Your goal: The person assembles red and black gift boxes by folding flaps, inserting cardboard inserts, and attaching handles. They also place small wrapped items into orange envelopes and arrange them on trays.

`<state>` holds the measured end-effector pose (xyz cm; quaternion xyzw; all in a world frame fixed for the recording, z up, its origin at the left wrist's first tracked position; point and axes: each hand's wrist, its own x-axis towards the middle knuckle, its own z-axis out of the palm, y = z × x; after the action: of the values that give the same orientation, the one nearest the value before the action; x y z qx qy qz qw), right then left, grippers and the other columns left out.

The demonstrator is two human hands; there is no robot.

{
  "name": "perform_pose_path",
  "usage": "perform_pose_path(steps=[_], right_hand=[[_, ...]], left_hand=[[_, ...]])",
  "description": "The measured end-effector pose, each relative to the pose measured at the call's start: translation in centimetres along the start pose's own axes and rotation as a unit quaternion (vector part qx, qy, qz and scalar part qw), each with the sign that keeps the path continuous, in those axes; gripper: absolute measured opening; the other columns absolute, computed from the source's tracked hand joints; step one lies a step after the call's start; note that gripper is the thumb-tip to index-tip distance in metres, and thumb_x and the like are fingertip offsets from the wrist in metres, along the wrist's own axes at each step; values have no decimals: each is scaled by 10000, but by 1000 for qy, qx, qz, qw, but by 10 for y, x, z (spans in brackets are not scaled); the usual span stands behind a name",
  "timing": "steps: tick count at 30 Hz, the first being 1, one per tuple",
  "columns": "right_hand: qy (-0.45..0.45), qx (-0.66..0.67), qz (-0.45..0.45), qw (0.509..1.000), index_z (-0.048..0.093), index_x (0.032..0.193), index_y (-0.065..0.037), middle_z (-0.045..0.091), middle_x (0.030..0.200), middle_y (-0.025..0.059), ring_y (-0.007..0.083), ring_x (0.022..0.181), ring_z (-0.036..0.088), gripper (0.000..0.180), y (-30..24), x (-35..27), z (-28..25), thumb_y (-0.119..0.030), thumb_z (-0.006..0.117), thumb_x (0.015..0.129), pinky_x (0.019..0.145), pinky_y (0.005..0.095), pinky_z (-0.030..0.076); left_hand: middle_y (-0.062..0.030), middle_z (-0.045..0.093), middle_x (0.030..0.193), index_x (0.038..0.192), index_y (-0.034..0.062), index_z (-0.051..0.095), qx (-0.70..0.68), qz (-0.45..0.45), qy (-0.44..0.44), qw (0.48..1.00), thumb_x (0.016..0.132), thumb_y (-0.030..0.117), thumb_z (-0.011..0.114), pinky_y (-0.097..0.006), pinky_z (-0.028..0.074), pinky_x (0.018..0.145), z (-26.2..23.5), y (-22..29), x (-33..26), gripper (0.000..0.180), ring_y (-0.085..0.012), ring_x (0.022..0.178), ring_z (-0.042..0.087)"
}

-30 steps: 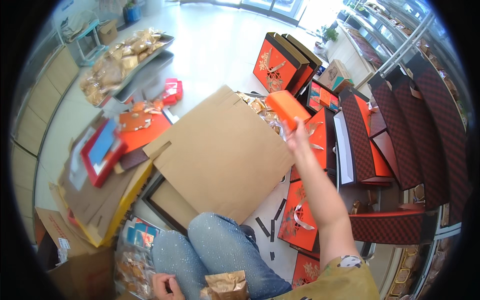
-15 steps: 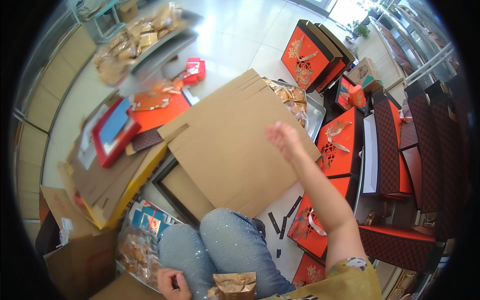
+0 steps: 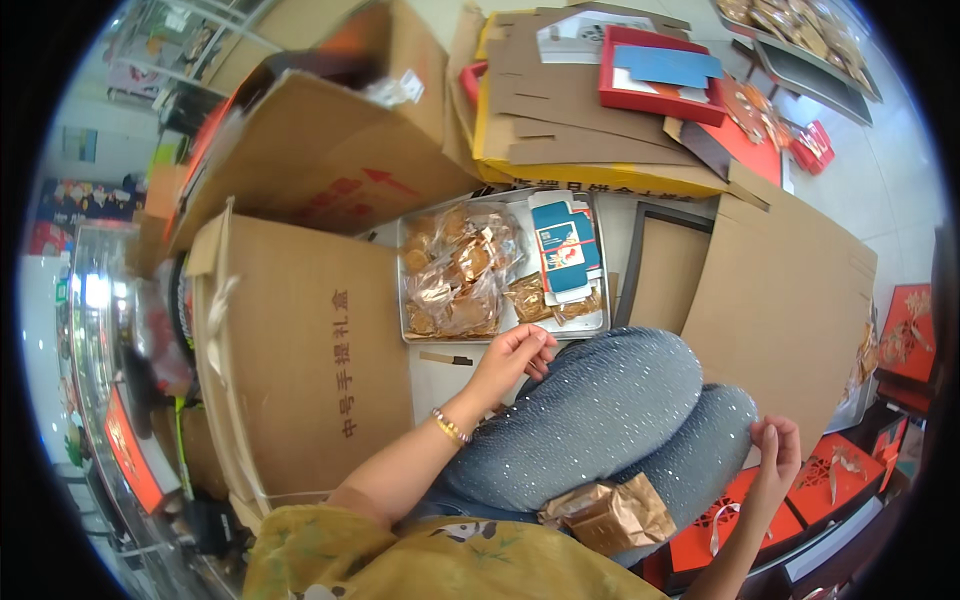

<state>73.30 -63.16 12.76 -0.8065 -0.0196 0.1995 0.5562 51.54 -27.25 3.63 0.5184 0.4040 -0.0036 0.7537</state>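
My left hand (image 3: 515,362) hovers over my thigh at the near edge of a metal tray (image 3: 604,318). Its fingers curl in against the thumb, with nothing visible in them. In the tray lie a clear bag of round brown pastries (image 3: 470,255), several gold-wrapped packets (image 3: 530,298) and a flattened teal and white carton (image 3: 563,245). Beside my other knee, my right hand (image 3: 778,445) is loosely closed, and I see nothing in it. A shiny gold-brown packet (image 3: 615,515) rests in my lap, touched by neither hand.
Large brown cardboard boxes (image 3: 310,330) stand left of the tray. Flat cardboard sheets (image 3: 780,290) lie at right over a dark frame (image 3: 640,265). Beyond are stacked cardboard, a red tray (image 3: 718,112) and a tray of packets (image 3: 800,30). Orange gift boxes (image 3: 835,475) sit at lower right.
My view has swung left, bringing the pastry tray and big boxes to the middle. My right hand has come back from above the cardboard sheet; my left has left my lap toward the tray.
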Motion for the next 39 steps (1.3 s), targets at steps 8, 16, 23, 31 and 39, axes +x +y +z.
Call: perform_pose_path(steps=[8,16,23,31,39], right_hand=[[-6,-144,-42,989,646,1065,17,671,894,51,105,855,634,95,-17,-31,55,-40,575,1038,796,239,481],[81,-250,-102,959,640,1078,44,636,913,46,105,811,600,123,-8,-85,53,-44,557,1055,754,247,472],[106,-302,-63,945,650,1063,35,662,843,31,74,737,609,133,-20,-82,64,-77,582,1043,649,203,417],[105,-265,-66,956,652,1060,37,655,842,41,90,757,639,127,-20,-66,72,-71,587,1041,659,212,428],[110,-231,-47,966,647,1068,31,636,832,32,80,748,598,124,-18,-50,71,-72,582,1045,669,217,413]], left_hand=[[-91,764,954,1058,11,745,327,-23,95,940,1014,320,645,-330,557,805,-116,-140,123,328,-147,872,688],[-317,669,1222,1296,-192,427,27,36,205,978,713,518,928,-375,574,934,-64,-136,300,1047,-365,1083,719],[-284,633,1319,1249,-109,627,-14,-73,122,990,662,582,925,-414,515,1030,-83,-167,338,954,-356,1260,587],[-158,732,1172,1262,-30,649,-184,-20,51,981,884,252,841,-367,623,855,-79,-122,295,509,-230,998,742],[-84,660,1025,1515,109,487,-450,-99,-54,886,973,470,630,-341,590,713,-158,-139,166,667,-222,827,629]])
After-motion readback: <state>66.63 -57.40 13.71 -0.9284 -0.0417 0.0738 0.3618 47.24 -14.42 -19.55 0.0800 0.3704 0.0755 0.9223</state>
